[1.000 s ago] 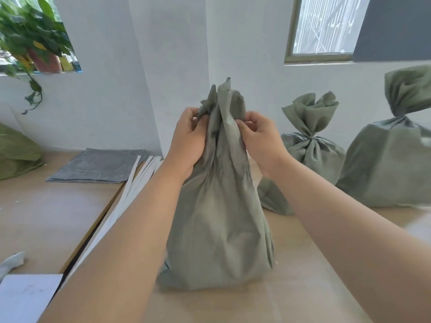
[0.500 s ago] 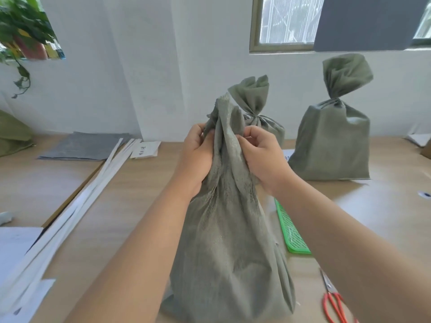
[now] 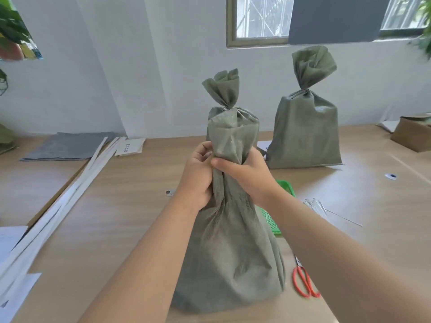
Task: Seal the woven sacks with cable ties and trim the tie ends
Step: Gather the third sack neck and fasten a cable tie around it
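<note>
A grey-green woven sack (image 3: pixel 228 252) stands upright in the middle of a wooden table (image 3: pixel 121 206). The left hand (image 3: pixel 198 180) and right hand (image 3: pixel 247 176) both wrap round its gathered neck, fingers curled tight into the cloth, with the open mouth flaring above. The cloth looks soft, crinkly and probably slick, and the filled base seems weighty. The bunched neck is likely the surest hold. Thin cable ties (image 3: pixel 314 203) lie at three o'clock from the sack and red scissors (image 3: pixel 304 283) at four. Tied sacks (image 3: pixel 305 131) stand at twelve and one.
</note>
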Action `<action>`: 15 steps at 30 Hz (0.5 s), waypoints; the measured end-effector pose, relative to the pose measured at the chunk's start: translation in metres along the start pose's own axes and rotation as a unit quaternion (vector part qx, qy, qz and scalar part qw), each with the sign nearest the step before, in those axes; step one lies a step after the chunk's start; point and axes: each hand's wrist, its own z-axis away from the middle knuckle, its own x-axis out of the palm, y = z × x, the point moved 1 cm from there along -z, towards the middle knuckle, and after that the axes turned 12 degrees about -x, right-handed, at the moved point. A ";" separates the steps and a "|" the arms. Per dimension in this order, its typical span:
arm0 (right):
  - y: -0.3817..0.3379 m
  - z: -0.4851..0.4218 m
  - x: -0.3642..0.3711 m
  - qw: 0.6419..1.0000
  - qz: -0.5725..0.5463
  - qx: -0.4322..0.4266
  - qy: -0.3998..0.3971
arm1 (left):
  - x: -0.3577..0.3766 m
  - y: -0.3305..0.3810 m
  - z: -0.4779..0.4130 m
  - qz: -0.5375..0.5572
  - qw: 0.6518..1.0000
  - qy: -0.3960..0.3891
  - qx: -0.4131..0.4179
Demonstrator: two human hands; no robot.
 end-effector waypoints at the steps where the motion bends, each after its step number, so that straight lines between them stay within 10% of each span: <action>1: -0.003 0.000 0.002 1.000 0.002 0.003 0.019 | -0.003 -0.002 0.001 0.004 1.000 -0.017 -0.009; 15: 0.004 -0.009 0.020 0.953 -0.233 0.080 0.176 | -0.021 -0.036 0.012 -0.365 0.928 -0.066 0.018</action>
